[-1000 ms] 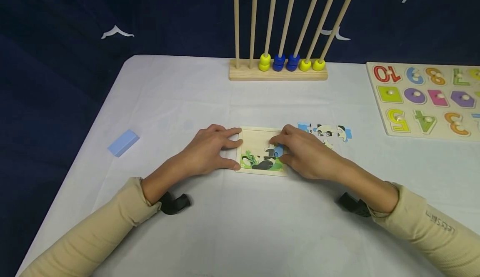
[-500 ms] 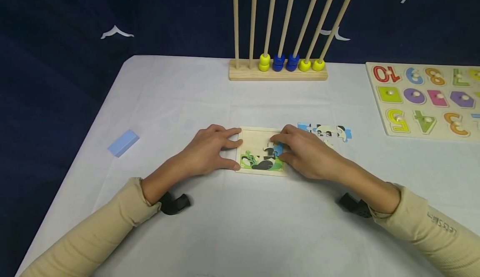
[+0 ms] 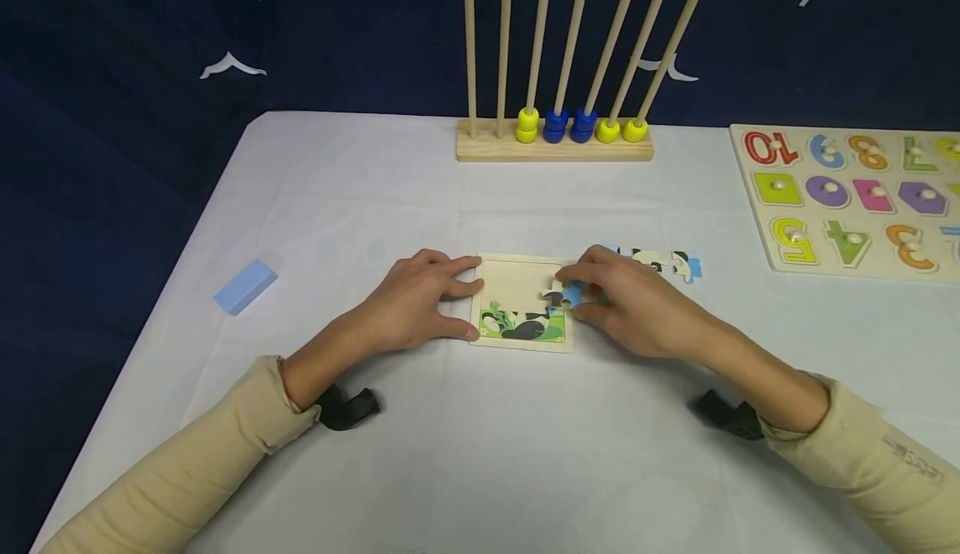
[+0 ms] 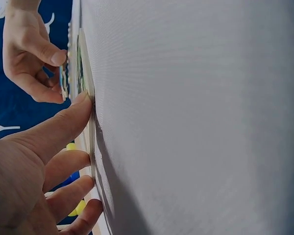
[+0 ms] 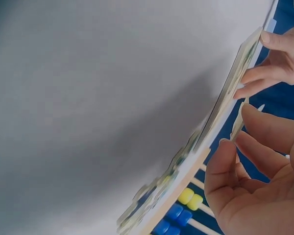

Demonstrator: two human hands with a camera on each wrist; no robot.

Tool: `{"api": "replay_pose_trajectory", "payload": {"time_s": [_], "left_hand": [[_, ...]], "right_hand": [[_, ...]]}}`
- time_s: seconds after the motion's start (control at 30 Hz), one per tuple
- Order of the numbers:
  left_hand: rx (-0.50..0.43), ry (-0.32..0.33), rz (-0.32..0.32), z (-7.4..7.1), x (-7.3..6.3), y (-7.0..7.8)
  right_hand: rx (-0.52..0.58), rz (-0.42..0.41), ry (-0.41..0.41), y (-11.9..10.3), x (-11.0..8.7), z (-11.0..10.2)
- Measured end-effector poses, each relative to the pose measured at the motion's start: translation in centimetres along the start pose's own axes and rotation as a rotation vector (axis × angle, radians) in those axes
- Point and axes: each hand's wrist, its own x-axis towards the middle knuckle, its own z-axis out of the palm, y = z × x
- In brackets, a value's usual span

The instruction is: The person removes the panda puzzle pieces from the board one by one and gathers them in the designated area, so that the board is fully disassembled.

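Observation:
In the head view, a small wooden puzzle frame [image 3: 517,281] lies mid-table, its near row showing a panda's body, bamboo and green ground. My left hand [image 3: 412,304] rests against the frame's left edge with fingers spread and fairly straight. Over the frame's right side, my right hand [image 3: 641,308] pinches a blue, black and white jigsaw piece [image 3: 572,294] between thumb and fingertips. The left wrist view shows that jigsaw piece [image 4: 63,83] raised off the frame. Several loose panda pieces [image 3: 681,265] lie beyond the right hand, partly hidden by it.
A wooden bead stacker [image 3: 555,151] with yellow and blue beads stands at the back. At the right lies a number-and-shape peg board [image 3: 806,212]. A light blue block [image 3: 245,287] sits on the left of the white-covered table [image 3: 495,454].
My right hand has drawn back a little to the right, taking the jigsaw piece up and away from where it sat in the frame. The left hand stays at the frame's edge.

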Motion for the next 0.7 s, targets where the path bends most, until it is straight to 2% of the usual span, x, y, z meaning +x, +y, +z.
{"api": "replay_pose_trajectory", "payload": {"time_s": [0.53, 0.7], "left_hand": [[-0.01, -0.003, -0.009, 0.0, 0.0, 0.0], [-0.004, -0.007, -0.013, -0.1, 0.0, 0.1]], "right_hand": [[0.051, -0.03, 0.051, 2.4, -2.9, -1.8], [0.045, 0.002, 0.065, 3.4, -3.9, -2.4]]}}
